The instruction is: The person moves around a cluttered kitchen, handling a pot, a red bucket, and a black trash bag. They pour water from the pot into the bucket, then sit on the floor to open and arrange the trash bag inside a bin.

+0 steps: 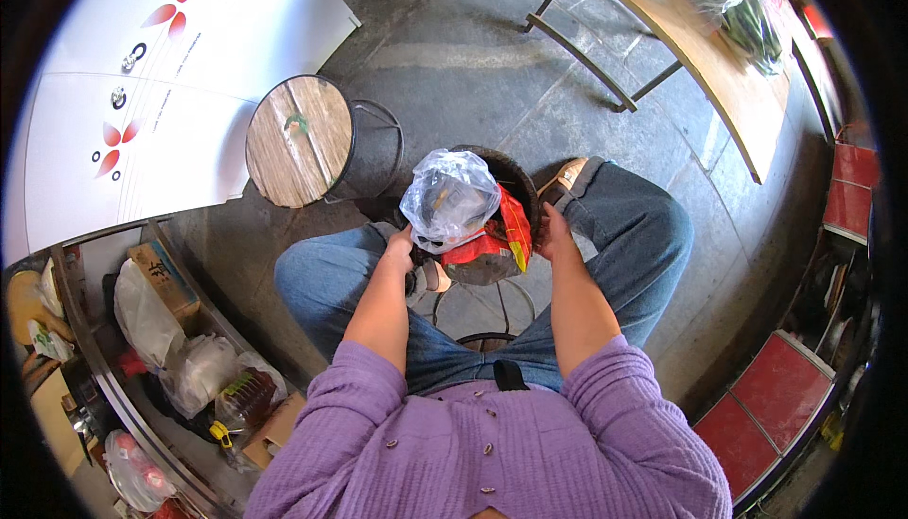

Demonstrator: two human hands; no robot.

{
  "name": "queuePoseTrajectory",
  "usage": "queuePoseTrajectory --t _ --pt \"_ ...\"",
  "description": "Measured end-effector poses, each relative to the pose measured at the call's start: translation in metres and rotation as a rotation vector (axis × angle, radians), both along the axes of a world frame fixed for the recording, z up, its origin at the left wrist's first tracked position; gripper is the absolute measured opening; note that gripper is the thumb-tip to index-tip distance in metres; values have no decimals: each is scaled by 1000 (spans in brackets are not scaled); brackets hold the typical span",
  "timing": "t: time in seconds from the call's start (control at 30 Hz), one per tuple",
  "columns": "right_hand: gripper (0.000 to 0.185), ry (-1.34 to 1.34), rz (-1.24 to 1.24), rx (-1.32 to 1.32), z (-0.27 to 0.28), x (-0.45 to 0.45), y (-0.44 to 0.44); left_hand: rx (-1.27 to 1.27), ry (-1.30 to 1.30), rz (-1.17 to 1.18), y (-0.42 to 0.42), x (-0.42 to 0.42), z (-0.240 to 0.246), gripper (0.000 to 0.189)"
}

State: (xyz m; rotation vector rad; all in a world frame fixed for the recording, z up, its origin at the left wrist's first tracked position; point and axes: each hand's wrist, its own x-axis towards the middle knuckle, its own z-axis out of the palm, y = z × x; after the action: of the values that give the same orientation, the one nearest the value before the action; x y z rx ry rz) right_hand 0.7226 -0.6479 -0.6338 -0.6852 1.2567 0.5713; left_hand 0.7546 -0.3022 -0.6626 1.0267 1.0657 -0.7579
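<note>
Between my knees is a dark round container (526, 168), its rim showing behind the packaging heaped in it. A crumpled clear plastic bag (450, 196) lies on top at the left. Beside and below that bag is a red and yellow plastic wrapper (514, 225). My left hand (401, 248) holds the container's left side, its fingers partly hidden beneath the bag. At the right side my right hand (555, 232) grips the container near its rim, with the fingertips hidden.
A round wood-topped stool (301, 143) stands ahead on the left, by a white cabinet with flower prints (177, 86). At upper right, a wooden table (752, 101) bears bagged green vegetables (745, 15). Shelves with bags and boxes (167, 281) line the left; red tiles (773, 391) the right.
</note>
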Motion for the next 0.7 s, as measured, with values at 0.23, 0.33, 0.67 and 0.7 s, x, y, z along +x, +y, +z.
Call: queuePoseTrajectory --t 0.23,0.33,0.67,0.7 --pt "22 -134 58 -363 -15 2 5 79 -83 7 6 -2 13 37" --pt "28 -152 199 -820 -40 0 0 110 -82 45 4 -1 18 30" --pt "20 11 292 -355 -5 -14 7 292 34 -327 0 -55 -58 12" --pt "21 34 308 -264 4 -25 10 223 129 -320 -22 -58 -19 13"
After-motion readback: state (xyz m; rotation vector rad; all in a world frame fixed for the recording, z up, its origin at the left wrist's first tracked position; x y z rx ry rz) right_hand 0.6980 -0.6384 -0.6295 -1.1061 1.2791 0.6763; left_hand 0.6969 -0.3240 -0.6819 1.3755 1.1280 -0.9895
